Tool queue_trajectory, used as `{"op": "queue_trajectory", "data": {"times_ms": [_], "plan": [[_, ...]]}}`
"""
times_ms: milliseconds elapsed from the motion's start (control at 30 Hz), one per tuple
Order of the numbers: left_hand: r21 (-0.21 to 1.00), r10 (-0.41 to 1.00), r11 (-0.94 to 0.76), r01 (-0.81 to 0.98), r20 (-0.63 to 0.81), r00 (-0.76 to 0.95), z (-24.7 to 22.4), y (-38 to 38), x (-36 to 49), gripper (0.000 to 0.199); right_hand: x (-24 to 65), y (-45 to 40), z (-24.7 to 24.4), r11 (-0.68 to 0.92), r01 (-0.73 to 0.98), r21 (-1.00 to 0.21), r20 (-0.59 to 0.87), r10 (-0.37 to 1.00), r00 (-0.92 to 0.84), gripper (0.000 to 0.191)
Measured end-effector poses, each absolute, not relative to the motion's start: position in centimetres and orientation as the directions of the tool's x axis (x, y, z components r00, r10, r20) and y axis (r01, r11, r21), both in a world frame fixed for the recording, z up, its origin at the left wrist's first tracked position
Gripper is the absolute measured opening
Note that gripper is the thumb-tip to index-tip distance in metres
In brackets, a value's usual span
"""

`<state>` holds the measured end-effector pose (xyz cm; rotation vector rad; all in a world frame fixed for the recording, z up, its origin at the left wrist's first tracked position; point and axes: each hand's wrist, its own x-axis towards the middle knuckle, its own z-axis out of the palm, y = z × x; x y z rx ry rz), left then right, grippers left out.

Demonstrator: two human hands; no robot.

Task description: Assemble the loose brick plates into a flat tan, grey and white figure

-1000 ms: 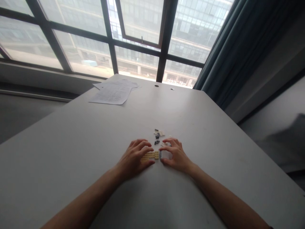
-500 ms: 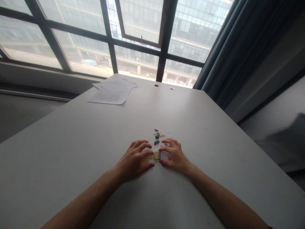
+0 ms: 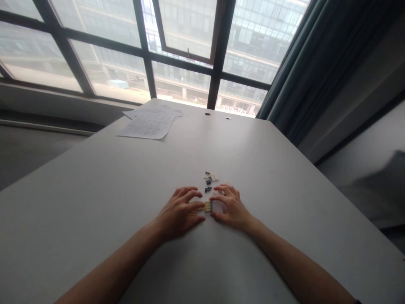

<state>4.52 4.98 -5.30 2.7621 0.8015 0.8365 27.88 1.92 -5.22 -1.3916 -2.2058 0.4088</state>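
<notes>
Between my two hands lies a small flat piece of toy building bricks (image 3: pixel 207 206), tan on the left with a grey strip at its right end. My left hand (image 3: pixel 183 210) curves over the tan part, thumb at the near edge and index finger on the far side; it hides most of that end. At the grey end, the thumb and index fingertip of my right hand (image 3: pixel 232 204) sit on opposite edges, the other fingers loosely bent. Just beyond the fingers are small dark bricks (image 3: pixel 208 190) and a few cream and dark bricks (image 3: pixel 212 177).
Everything lies on a wide white table (image 3: pixel 126 181). Printed sheets of paper (image 3: pixel 147 124) overlap at its far left. Near the back edge is a round dark hole (image 3: pixel 207 114). Windows stand behind the table, with a dark curtain (image 3: pixel 294 84) on the right.
The left hand's index finger covers slightly more of the tan part. The right hand has shifted very slightly left; the loose bricks have stayed in place.
</notes>
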Motion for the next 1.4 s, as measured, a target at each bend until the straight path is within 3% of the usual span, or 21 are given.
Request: {"op": "queue_trajectory", "data": {"times_ms": [100,233,400,733,1167,1267,1400], "plan": [[0.309,0.562,-0.823,0.478,0.567,0.602,-5.2,5.4,4.3,0.024,28.3,2.2,-5.0,0.418,0.735,-0.534,0.318,0.905,-0.284,0.049],[0.378,0.622,-0.770,0.514,0.625,0.472,-5.0,5.8,4.1,0.017,29.5,3.1,-4.7,0.333,0.740,-0.584,0.417,0.905,-0.079,0.031],[0.410,0.636,-0.759,0.506,0.635,0.439,-5.0,5.7,4.2,0.015,31.5,4.3,-5.1,0.207,0.807,-0.553,0.375,0.927,0.019,0.025],[0.396,0.629,-0.764,0.509,0.634,0.450,-5.1,5.7,4.2,0.013,33.0,4.7,-4.4,0.245,0.839,-0.486,0.208,0.965,-0.162,0.020],[0.353,0.608,-0.777,0.521,0.634,0.478,-5.3,5.8,4.3,0.012,32.7,4.6,-4.7,0.299,0.863,-0.408,0.246,0.946,-0.212,0.008],[0.316,0.578,-0.796,0.516,0.650,0.493,-5.2,5.7,4.4,0.012,31.9,4.3,-4.1,0.310,0.817,-0.486,0.277,0.941,-0.193,0.008],[0.232,0.489,-0.844,0.483,0.702,0.517,-4.9,4.9,5.0,0.022,29.3,3.0,-3.1,0.309,0.585,-0.750,0.271,0.950,-0.154,0.008]]}}
